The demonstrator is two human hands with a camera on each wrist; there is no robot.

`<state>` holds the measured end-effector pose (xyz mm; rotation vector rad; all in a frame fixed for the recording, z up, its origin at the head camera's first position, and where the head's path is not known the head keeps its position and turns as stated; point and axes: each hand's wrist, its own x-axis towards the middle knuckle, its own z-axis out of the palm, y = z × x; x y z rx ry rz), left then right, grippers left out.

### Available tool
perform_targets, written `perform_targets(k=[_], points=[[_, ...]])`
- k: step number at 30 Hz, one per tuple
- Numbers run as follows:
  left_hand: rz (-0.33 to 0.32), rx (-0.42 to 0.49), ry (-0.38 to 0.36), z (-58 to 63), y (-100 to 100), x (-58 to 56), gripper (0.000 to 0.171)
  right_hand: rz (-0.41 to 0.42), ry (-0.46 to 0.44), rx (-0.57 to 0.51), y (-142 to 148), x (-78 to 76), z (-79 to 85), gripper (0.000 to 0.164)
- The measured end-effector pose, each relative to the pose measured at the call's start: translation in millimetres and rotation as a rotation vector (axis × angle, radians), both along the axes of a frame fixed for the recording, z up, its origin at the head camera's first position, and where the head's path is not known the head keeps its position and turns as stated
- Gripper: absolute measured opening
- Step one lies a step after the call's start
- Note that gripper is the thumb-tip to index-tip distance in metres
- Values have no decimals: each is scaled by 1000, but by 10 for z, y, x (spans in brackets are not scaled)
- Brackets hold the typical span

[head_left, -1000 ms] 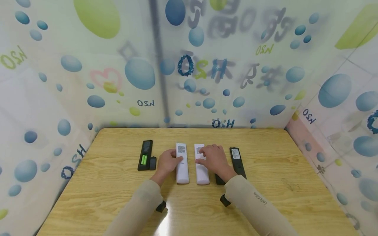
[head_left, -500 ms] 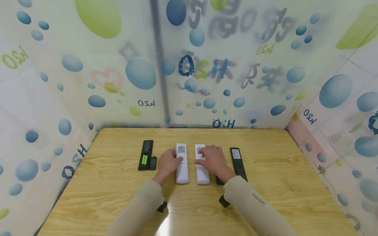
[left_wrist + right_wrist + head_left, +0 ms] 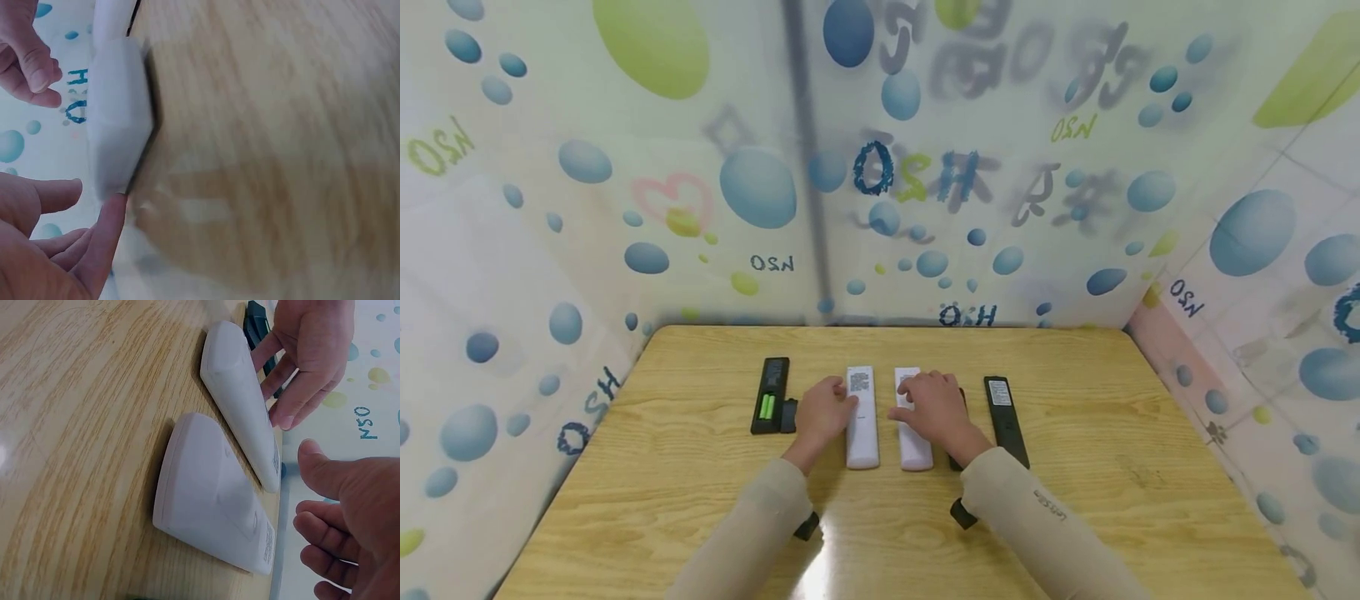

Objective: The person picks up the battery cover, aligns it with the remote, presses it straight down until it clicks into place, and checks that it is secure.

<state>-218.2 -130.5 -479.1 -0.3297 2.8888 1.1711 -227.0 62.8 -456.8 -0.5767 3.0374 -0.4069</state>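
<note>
Two white remote controls lie back side up, side by side on the table. My left hand [image 3: 822, 411] is at the left edge of the left white remote [image 3: 862, 437], thumb over its edge and fingers relaxed. In the left wrist view, a fingertip of that hand [image 3: 37, 269] overlaps the end of a white remote [image 3: 119, 119]. My right hand [image 3: 936, 406] hovers over the right white remote [image 3: 916, 450], thumb and fingers spread apart. Seen from the right wrist, the right hand [image 3: 369, 519] holds nothing and stays clear of the nearer white remote [image 3: 206, 487].
At left lies a black remote [image 3: 772, 377], its battery bay uncovered with green batteries [image 3: 767, 407] inside; a black cover [image 3: 789, 414] sits beside it. Another black remote [image 3: 1009, 425] lies at right. A further black item [image 3: 955, 463] is mostly hidden under the right hand.
My left hand has drawn slightly left, its thumb lying less far over the left white remote. The right hand has shifted a little left. The remotes stay in place.
</note>
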Motion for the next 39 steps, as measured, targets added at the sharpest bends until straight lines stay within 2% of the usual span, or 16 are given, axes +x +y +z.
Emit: perform_targets(k=[5, 11, 16, 21, 25, 35, 39], points=[[-9, -16, 58, 71, -179, 2, 45, 10, 6, 13, -81, 5, -16, 41], [-30, -44, 121, 187, -542, 12, 43, 34, -27, 40, -237, 26, -38, 43], [5, -78, 145, 270, -877, 8, 40, 75, -30, 84, -412, 49, -43, 43], [34, -90, 101, 312, -1144, 24, 43, 146, -20, 80, -592, 97, -34, 41], [35, -99, 56, 307, -1284, 41, 45, 190, -6, 80, -722, 128, -19, 42], [35, -105, -14, 216, -1457, 48, 47, 224, -10, 91, -998, 111, -26, 42], [33, -101, -46, 186, -1504, 36, 48, 221, -1, 100, -1114, 81, -84, 43]])
